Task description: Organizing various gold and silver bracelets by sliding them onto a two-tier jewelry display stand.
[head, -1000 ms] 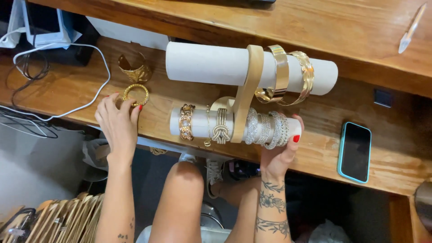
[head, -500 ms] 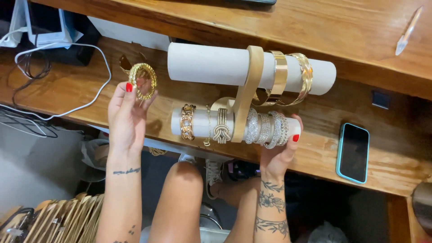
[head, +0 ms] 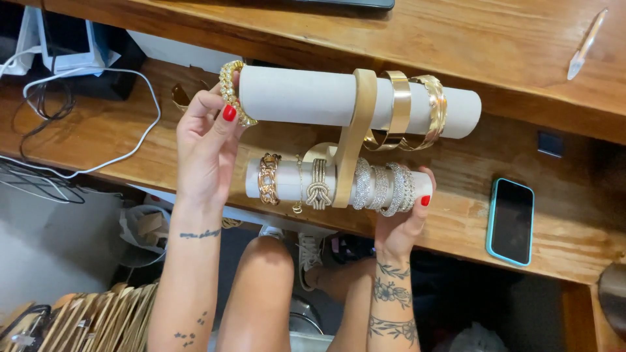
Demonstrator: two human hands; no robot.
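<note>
Likely light, rigid, slick: gold bracelet point(head: 229, 91) pinched at its rim by left hand point(head: 207, 140) fingers. Right hand point(head: 399, 218) fingers curl around the lower roll point(head: 287, 181) end of the display stand point(head: 355, 130).

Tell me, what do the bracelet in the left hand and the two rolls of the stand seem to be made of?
The bracelet in the left hand looks like gold-toned metal: it shines yellow and has a beaded texture. Whether it is plated cannot be told. The upper roll and lower roll seem covered in pale matte fabric, perhaps velvet, with no gloss.
</note>
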